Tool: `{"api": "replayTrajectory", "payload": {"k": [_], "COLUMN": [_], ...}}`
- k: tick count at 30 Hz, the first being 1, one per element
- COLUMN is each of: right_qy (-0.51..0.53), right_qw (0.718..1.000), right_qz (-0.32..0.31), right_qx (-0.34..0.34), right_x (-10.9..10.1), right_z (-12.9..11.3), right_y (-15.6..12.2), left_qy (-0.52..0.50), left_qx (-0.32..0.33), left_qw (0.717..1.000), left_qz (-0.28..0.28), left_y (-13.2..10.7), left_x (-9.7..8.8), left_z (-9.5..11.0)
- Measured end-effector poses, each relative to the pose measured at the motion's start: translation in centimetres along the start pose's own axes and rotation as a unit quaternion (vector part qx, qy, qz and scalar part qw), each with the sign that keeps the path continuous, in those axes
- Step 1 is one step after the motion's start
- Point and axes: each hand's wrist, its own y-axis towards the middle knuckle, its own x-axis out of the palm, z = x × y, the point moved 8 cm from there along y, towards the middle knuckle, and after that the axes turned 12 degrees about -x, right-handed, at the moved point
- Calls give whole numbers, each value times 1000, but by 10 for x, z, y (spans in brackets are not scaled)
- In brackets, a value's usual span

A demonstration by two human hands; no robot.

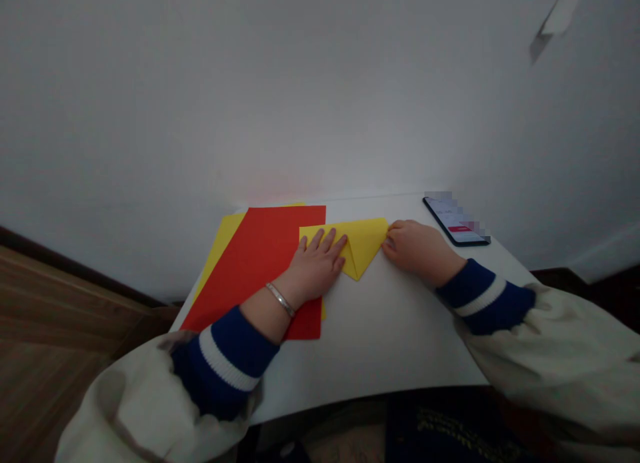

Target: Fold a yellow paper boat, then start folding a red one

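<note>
Yellow folded paper (370, 237) lies just right of centre in the head view, on the white counter (390, 343), between the two hands. Its long axis runs left to right along a straight upper edge, rising slightly toward the right, while a pointed flap aims at the bottom of the frame. From the lower left, the left hand (319, 269) rests palm down on the paper's left part, fingers spread apart. From the right, the right hand (416, 247) meets the opposite end: its grip is drawn together and appears clamped on the right corner, though the curled fingers hide the exact contact. From that grip the paper extends leftward along its long edge; the right hand is nearer the slanting lower-right edge, and neither hand touches the flap's tip. At its left end, the paper overlaps a red sheet (255, 263), which lies over a yellow sheet (223, 239) showing at the left. Right of the frame's middle, beyond the right hand, a smartphone (457, 226) lies screen up.
</note>
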Motion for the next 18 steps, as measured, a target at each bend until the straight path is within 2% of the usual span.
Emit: {"api": "replayTrajectory", "payload": {"k": [4, 6, 10, 15, 18], "right_qy": [-8, -14, -19, -26, -35], "right_qw": [1000, 1000, 998, 995, 994], "right_qz": [2, 6, 37, 60, 61], "right_qx": [6, 1, -46, -73, -87], "right_x": [0, -1, -3, -5, -7], "right_z": [1, 0, -7, -11, -15], "right_y": [-1, -1, -1, 0, 0], "left_qy": [3, 5, -11, -33, -29], "left_qx": [-109, -126, -99, 8, 31], "left_qw": [993, 990, 992, 997, 994], "left_qz": [36, 55, 71, 74, 104], "left_y": [1, 2, 6, -1, -6], "left_x": [-4, -5, -7, -12, -20], "left_z": [-19, -23, -21, 0, 5]}}
